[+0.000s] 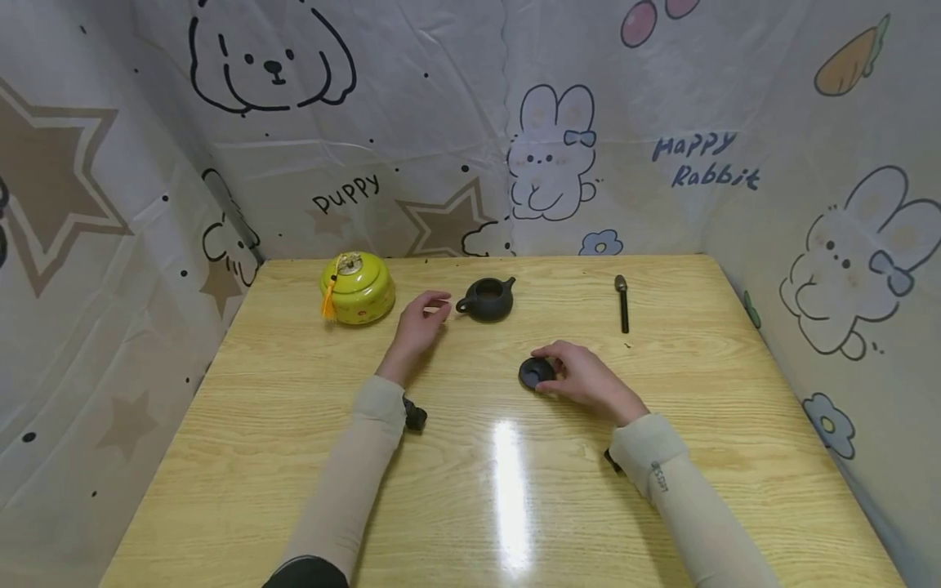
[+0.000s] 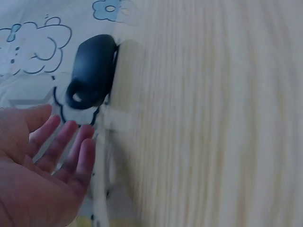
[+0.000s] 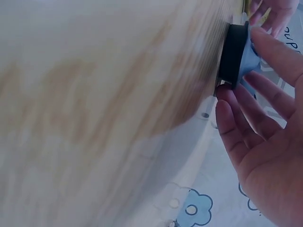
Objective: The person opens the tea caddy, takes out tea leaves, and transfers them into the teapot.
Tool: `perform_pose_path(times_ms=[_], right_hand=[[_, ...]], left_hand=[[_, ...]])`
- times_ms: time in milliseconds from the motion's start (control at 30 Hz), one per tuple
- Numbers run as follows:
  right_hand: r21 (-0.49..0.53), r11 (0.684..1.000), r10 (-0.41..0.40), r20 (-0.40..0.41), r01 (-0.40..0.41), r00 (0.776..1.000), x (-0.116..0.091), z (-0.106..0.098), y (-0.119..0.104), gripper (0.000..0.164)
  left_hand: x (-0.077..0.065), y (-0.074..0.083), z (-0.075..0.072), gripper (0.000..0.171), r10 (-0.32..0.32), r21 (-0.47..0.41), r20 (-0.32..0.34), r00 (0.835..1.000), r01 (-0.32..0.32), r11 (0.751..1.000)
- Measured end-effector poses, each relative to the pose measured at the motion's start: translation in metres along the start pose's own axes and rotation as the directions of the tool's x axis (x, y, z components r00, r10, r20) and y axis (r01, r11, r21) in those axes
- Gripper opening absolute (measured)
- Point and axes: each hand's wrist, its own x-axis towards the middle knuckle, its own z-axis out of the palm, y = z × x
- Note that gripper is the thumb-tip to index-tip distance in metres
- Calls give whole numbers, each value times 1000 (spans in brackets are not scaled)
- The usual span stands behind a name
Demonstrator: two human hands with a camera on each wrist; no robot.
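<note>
A dark teapot [image 1: 488, 300] stands without its lid at the back of the table, its loop handle toward the left and its spout toward the right. My left hand [image 1: 425, 318] is just left of that handle, fingers loosely spread and holding nothing; the left wrist view shows a gap between the fingertips and the teapot [image 2: 93, 71]. Nearer the front, my right hand [image 1: 584, 377] pinches the round dark teapot lid [image 1: 535, 373] between thumb and fingers. In the right wrist view the lid [image 3: 232, 54] is edge-on, close over the wood.
A yellow-green lidded jar [image 1: 358, 290] with an orange tassel stands left of my left hand. At the back right lies a small dark spoon-like tool [image 1: 623, 304]. Printed cloth walls [image 1: 434, 106] border the wooden table [image 1: 456, 498] at the back and sides.
</note>
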Motion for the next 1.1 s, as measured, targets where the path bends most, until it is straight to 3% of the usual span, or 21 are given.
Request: perform_pose_path(times_ms=[133, 233, 367, 567, 667, 733, 800, 900, 1100], right_hand=[[-6, 1000, -6, -20, 6, 1000, -1, -2, -4, 57], [-7, 1000, -22, -35, 22, 999, -2, -5, -6, 57], [-2, 999, -43, -47, 42, 998, -1, -8, -10, 56], [19, 995, -95, -70, 97, 993, 8, -8, -22, 53], [35, 988, -150, -93, 154, 984, 19, -8, -31, 52], [41, 981, -184, -107, 189, 977, 29, -7, -40, 51], [43, 975, -211, -117, 218, 970, 40, -7, -49, 51], [43, 969, -236, -128, 243, 963, 57, -7, -65, 52], [65, 961, -257, -140, 267, 956, 94, -8, -100, 54]], left_hand=[[-10, 1, -26, 33, 33, 2, -67, 997, -33, 999], [-15, -1, -47, 30, 83, 17, -148, 986, -82, 997], [-21, -6, -73, 28, 112, 27, -263, 958, -109, 994], [-28, -13, -107, 27, 105, 32, -403, 909, -101, 994], [-28, -15, -124, 29, 118, 60, -454, 883, -102, 993], [-29, -17, -135, 32, 118, 71, -468, 876, -96, 993], [-28, -21, -145, 38, 101, 63, -457, 884, -81, 995], [-26, -27, -157, 52, 41, 19, -407, 912, -37, 999], [-20, -37, -170, 89, -70, -40, -241, 968, 62, 997]])
